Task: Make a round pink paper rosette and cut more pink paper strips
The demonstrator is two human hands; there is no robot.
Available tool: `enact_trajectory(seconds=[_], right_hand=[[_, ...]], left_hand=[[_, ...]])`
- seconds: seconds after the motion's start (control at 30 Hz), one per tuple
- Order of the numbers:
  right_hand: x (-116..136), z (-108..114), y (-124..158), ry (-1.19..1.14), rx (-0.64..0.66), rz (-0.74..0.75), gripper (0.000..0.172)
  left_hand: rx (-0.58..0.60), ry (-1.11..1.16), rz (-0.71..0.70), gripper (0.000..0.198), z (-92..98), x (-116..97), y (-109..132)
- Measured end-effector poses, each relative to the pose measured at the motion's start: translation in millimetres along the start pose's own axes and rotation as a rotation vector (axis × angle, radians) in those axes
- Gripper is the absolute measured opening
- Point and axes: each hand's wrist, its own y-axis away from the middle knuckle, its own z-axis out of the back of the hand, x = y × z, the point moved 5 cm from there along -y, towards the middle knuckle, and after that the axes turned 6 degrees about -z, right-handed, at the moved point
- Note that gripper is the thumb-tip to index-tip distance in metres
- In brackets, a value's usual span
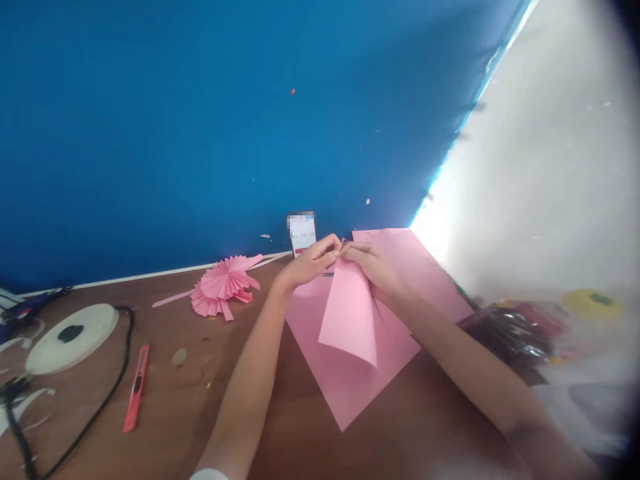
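My left hand point(319, 259) and my right hand point(369, 265) meet at the top edge of a pink sheet of paper point(350, 317). Both have their fingers closed in a pinch on that edge, side by side. The sheet hangs down from them, curved, with its lower edge toward me. Beneath it a larger pink paper point(340, 400) lies flat on the table, one corner pointing my way. A small dark pointed tip shows beside the held sheet, partly hidden, and I cannot make out what it belongs to.
Pink pleated paper fans point(225, 283) lie to the left. A red box cutter point(136, 390), a white round disc point(73, 339) and a black cable point(113, 393) are farther left. A phone point(303, 233) leans on the blue wall. Another pink sheet point(420, 273) and plastic packets point(515, 330) are right.
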Motion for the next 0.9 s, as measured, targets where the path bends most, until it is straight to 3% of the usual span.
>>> enact_trajectory(seconds=[0.3,0.47,0.7,0.9], right_hand=[[7,-5,5,-0.232,-0.024,-0.136,0.015],[6,-4,9,-0.312,-0.001,-0.243,0.016],[1,1,5,-0.111,-0.047,-0.057,0.021],[4,3,2,0.203,-0.117,0.145,0.024]], left_hand=[[-0.140,0.029,-0.093,0.015,-4.7,-7,-4],[-0.162,-0.008,-0.098,0.017,-4.0,-12,-5],[-0.265,-0.041,-0.052,0.025,12.4,0,-1],[-0.226,-0.070,-0.024,0.028,20.3,-3,3]])
